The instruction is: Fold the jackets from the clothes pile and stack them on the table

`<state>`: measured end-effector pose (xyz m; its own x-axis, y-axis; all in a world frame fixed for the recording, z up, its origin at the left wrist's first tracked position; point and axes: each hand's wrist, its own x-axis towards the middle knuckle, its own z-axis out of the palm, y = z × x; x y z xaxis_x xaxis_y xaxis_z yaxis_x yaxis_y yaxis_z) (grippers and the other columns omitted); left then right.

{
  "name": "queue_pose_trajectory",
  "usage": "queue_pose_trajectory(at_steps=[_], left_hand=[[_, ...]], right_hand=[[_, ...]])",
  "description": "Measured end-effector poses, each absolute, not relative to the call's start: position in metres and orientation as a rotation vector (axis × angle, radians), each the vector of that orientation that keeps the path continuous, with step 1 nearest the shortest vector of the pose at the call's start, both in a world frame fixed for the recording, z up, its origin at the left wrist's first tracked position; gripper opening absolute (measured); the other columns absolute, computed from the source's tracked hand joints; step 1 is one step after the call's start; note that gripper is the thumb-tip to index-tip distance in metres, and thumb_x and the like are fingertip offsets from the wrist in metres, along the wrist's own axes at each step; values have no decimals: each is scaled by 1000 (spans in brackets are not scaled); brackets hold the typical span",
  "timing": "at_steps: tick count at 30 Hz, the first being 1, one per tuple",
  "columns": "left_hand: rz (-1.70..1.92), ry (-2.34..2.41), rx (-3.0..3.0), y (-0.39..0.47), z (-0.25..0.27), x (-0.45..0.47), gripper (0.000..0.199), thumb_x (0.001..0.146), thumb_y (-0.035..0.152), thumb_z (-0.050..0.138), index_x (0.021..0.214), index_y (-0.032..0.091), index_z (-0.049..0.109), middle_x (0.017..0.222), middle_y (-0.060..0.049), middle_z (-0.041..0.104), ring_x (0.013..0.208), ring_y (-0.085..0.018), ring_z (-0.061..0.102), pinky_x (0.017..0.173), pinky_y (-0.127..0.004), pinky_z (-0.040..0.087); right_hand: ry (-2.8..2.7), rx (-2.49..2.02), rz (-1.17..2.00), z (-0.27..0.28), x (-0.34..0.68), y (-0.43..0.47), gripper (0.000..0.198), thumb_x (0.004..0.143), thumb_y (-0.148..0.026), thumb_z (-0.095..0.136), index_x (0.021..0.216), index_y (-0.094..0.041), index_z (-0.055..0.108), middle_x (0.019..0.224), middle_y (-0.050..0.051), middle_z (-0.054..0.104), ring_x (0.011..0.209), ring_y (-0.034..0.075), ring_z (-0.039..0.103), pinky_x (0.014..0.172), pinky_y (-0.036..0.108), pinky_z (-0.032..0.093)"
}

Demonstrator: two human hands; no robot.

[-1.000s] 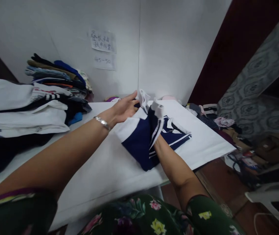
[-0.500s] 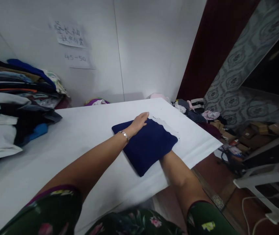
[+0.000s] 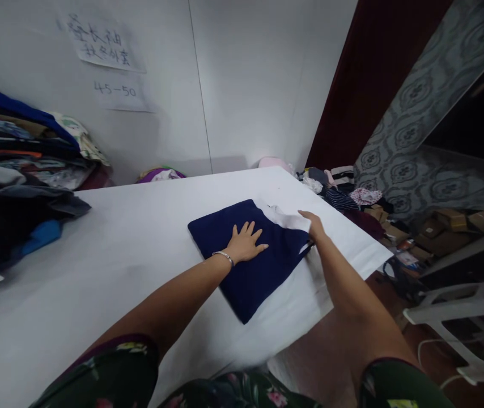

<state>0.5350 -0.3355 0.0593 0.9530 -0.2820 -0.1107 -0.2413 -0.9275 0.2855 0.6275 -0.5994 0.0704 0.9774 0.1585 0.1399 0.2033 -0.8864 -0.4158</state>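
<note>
A folded navy garment (image 3: 267, 272) with a white band (image 3: 284, 218) along its far right edge lies flat on the white table (image 3: 131, 306). My left hand (image 3: 245, 242) rests on top of the navy cloth, fingers spread, and wears a silver bracelet at the wrist. At the garment's right corner, my right hand (image 3: 315, 228) grips the edge where the white band ends. Its thumb side shows; the other fingers are partly hidden behind the cloth.
A tall pile of clothes (image 3: 21, 175) stands at the table's left. More clothes (image 3: 344, 198) lie beyond the right edge, near cardboard boxes (image 3: 450, 232). A white plastic stool (image 3: 458, 323) stands at the right. Handwritten paper signs (image 3: 101, 42) hang on the wall.
My left hand has moved from the garment's far edge onto its middle. My right hand has come out from under the cloth to its right corner. More of the white band shows.
</note>
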Motion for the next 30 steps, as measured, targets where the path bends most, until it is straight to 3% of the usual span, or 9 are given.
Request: queue_pose_trajectory(at_steps=[4,7,10,13,17,20,24,27,30], left_hand=[[-204,-395,2802,-337,56,534,73,85,65,37,143,22,40,157,-15,16,145,-35,8,111,-63,1],[-265,-371,2737,-335,66,535,72,85,65,38,143,22,40,157,-15,16,146,-34,8,111,-62,1],[-186,-291,2652,-319,81,537,67,89,61,33,144,22,39,158,-13,18,146,-30,10,113,-58,7],[138,-39,2656,-286,85,536,61,90,55,37,140,22,44,157,-12,21,146,-29,11,115,-55,4],[170,357,2511,-242,66,534,53,83,50,53,129,23,56,152,-13,33,144,-30,19,115,-55,0],[145,458,2382,-230,56,533,44,82,49,55,118,24,62,146,-12,44,140,-29,30,115,-54,6],[312,574,2235,-226,62,521,46,85,43,53,122,18,58,152,-14,33,143,-27,22,117,-46,13],[354,677,2047,-223,65,503,51,81,40,60,123,12,55,145,-20,42,138,-31,34,111,-43,30],[274,732,1819,-223,63,490,45,80,40,62,115,13,58,117,-19,65,110,-30,61,86,-41,53]], right_hand=[[-88,-2656,-206,89,625,-608,40,97,-30,37,128,-13,56,130,16,57,119,25,53,104,42,41],[-361,-2489,-379,116,611,-567,48,96,-40,35,135,-16,52,138,11,52,130,24,44,108,41,36],[-709,-2405,-477,128,600,-514,56,95,-52,36,141,-22,44,152,5,33,143,24,23,115,46,19],[-674,-2617,-260,106,604,-490,62,94,-56,35,146,-23,35,158,6,18,146,25,9,115,53,6],[-335,-2834,302,56,627,-499,70,93,-61,30,149,-20,26,157,11,19,144,30,13,111,60,12],[-303,-2811,359,43,640,-508,72,92,-63,28,150,-21,25,158,9,17,145,30,12,111,61,13],[-277,-2761,315,56,641,-526,72,92,-64,24,150,-21,26,156,9,22,144,27,20,113,48,20],[-165,-2752,288,63,632,-557,78,90,-64,33,150,-15,26,154,14,26,141,29,26,112,43,25],[-100,-2725,308,59,617,-585,84,85,-64,47,148,-11,31,147,18,39,135,30,39,108,38,32]])
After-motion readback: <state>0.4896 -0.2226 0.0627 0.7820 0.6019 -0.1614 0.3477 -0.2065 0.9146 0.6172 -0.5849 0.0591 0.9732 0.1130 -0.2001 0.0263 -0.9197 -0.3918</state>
